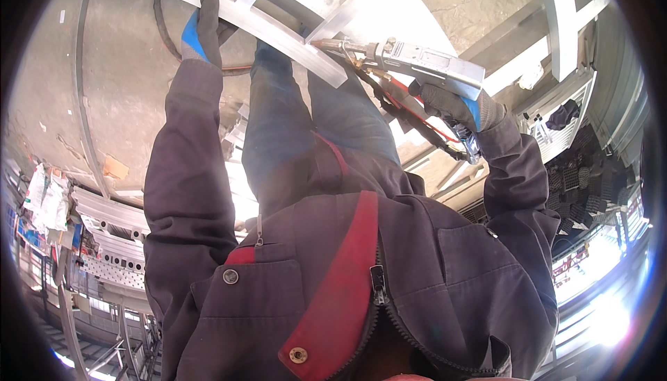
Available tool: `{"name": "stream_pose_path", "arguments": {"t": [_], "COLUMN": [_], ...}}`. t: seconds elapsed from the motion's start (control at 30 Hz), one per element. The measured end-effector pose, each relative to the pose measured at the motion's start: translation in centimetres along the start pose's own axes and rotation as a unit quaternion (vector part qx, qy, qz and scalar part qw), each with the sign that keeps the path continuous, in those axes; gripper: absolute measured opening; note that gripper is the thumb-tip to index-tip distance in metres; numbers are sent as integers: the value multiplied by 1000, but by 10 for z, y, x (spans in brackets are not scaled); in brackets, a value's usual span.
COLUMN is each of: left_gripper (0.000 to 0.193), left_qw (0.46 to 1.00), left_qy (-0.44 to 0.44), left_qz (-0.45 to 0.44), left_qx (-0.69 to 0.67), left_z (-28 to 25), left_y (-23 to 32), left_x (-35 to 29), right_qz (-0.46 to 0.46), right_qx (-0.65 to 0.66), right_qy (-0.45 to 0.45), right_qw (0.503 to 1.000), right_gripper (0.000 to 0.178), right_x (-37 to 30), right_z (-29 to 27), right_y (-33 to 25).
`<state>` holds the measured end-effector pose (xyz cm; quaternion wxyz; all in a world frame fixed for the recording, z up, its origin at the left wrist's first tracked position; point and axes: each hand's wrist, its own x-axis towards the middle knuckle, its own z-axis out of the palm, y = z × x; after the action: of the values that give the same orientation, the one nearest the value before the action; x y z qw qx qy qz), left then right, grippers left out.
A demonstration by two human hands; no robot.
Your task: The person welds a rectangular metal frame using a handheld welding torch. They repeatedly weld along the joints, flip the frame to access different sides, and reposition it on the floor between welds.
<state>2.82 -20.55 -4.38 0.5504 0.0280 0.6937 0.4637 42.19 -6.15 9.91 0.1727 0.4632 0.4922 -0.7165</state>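
My left hand point(203, 30), in a dark glove with a blue patch, grips the near edge of a silvery metal frame point(267, 23), with a finger lying over the bar. The gloved right hand point(450, 106) is wrapped round the handle of a boxy metal welding gun point(427, 63). The gun points left, its copper-coloured nozzle point(321, 45) at a joint where a slanting bar meets the long bar. Whether the tip touches the metal I cannot tell. Red and black hoses point(410, 106) run from the gun beneath my right hand.
More metal bars point(556, 20) stretch across the upper right. A dark cable point(161, 27) lies on the concrete floor point(118, 96) at left. Stacked perforated metal profiles point(111, 242) and white bags point(50, 200) are at the left rim; a light-coloured rack point(566, 127) stands at right.
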Motion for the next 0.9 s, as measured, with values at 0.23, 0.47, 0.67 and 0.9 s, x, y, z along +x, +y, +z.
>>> {"name": "stream_pose_path", "arguments": {"t": [0.23, 0.47, 0.67, 0.9], "left_gripper": [84, 82, 83, 85], "left_qw": [1000, 1000, 1000, 1000], "left_qy": [6, 8, -2, -6], "left_qz": [11, 8, 15, 12], "left_qx": [2, -5, -1, 0], "left_z": [-5, -5, -7, -9], "left_y": [-9, -10, -11, -15], "left_x": [8, 8, 9, 11], "right_qz": [-45, -53, -30, -35], "right_qx": [-75, -94, -79, -88], "right_qy": [-22, -19, -35, -37], "right_qw": [996, 994, 996, 995], "right_gripper": [30, 31, 33, 36], "right_x": [6, 6, 8, 8], "right_z": [-4, -1, -2, -3], "right_y": [21, 22, 21, 20]}}
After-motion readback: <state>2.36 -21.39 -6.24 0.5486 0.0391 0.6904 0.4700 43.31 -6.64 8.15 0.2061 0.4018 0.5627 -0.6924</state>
